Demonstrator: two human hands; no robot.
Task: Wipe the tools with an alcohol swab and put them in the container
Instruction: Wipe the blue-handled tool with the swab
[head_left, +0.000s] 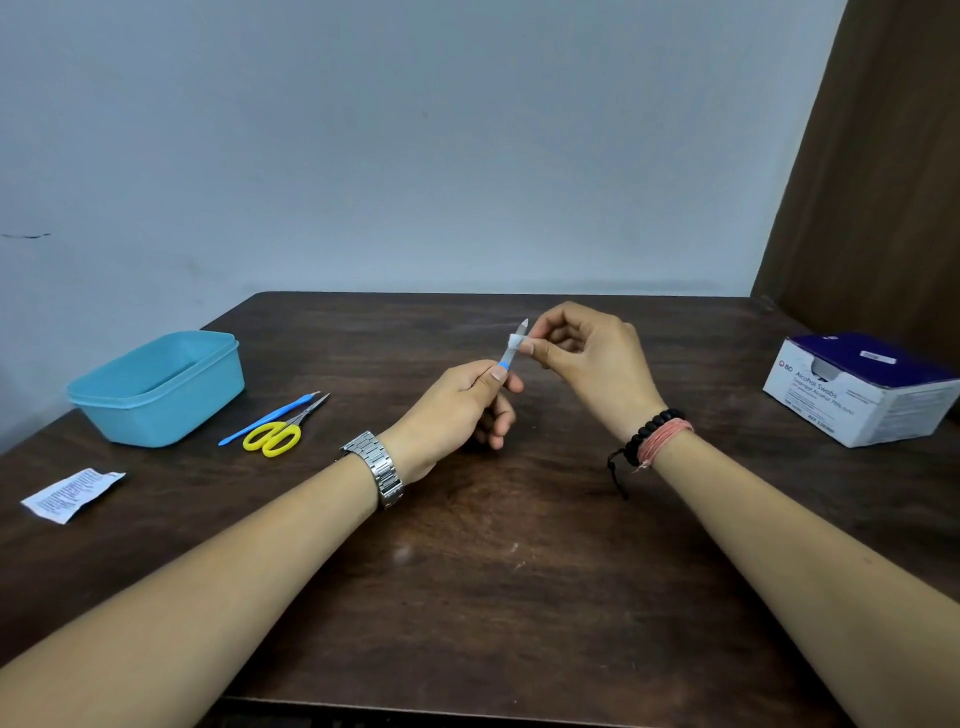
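My left hand is curled around the blue handle end of a small metal-tipped tool, holding it up above the middle of the dark wooden worktop with its pointed tip tilted up and away from me. My right hand pinches a white alcohol swab between thumb and forefinger, folded around the tool's shaft just below the tip; my other fingers are loosely bent.

To my left, the light blue plastic container sits open near the worktop's far left corner. Just beside it, toward me and to the right, lie a slim blue-handled tool and a pair of yellow-handled scissors, side by side and touching or nearly so, both pointing away to the right. Nearer the left edge lies a torn white swab wrapper. Well off to my right stands a white and purple box of alcohol swabs, its top opened.
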